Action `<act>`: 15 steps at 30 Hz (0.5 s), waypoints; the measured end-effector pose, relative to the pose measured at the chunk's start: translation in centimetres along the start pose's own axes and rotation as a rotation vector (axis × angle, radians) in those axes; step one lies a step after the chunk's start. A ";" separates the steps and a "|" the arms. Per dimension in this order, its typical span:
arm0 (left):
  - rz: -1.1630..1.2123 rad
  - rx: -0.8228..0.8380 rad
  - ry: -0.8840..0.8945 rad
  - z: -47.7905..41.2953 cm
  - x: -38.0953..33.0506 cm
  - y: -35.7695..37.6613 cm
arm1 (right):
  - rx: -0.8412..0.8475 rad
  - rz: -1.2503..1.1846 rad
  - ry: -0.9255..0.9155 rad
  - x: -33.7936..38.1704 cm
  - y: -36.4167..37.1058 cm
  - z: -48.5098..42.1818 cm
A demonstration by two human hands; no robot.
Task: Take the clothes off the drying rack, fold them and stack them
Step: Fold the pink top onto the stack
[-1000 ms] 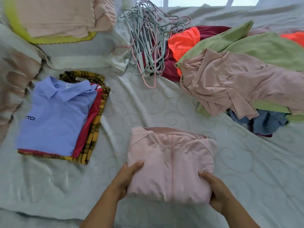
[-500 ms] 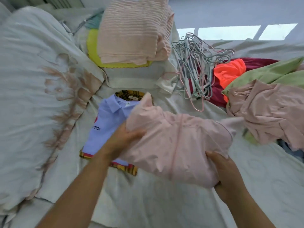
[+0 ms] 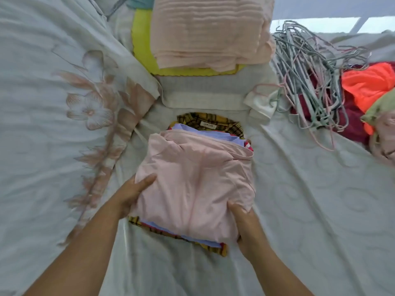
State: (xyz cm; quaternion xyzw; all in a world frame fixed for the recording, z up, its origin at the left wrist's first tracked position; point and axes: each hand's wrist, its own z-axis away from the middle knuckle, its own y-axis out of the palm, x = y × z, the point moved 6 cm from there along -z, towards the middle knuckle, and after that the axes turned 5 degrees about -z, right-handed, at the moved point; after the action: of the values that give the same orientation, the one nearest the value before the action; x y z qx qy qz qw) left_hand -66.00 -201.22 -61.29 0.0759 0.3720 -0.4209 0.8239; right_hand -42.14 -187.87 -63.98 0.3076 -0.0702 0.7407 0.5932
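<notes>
Both hands, left hand (image 3: 136, 190) and right hand (image 3: 245, 223), grip the folded pink shirt's (image 3: 196, 180) near corners, resting squarely atop the stack (image 3: 213, 248) at frame centre.

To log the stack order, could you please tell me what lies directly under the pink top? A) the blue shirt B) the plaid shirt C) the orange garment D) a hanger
A: the blue shirt peeks out right beneath the pink top at both ends, above the plaid shirt.
</notes>
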 end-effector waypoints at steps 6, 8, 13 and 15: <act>0.033 -0.067 0.193 -1.0 -0.4 -2.4 | 0.232 0.017 -0.074 0.2 1.5 -0.5; -0.029 -0.078 0.206 -1.3 -1.0 -3.3 | 0.225 0.086 -0.097 0.3 2.2 -0.7; -0.306 -0.321 0.087 -1.5 -0.3 -2.8 | 0.113 0.174 -0.088 0.1 2.0 -1.1; -0.677 -0.561 0.303 0.5 -1.7 -1.3 | 0.078 0.156 -0.109 0.2 1.3 -0.9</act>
State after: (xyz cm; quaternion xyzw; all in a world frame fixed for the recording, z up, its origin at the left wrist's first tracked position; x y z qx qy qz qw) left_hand -67.33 -201.14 -59.51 -0.2151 0.5916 -0.5332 0.5652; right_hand -43.66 -187.65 -64.24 0.3640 -0.0972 0.7689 0.5167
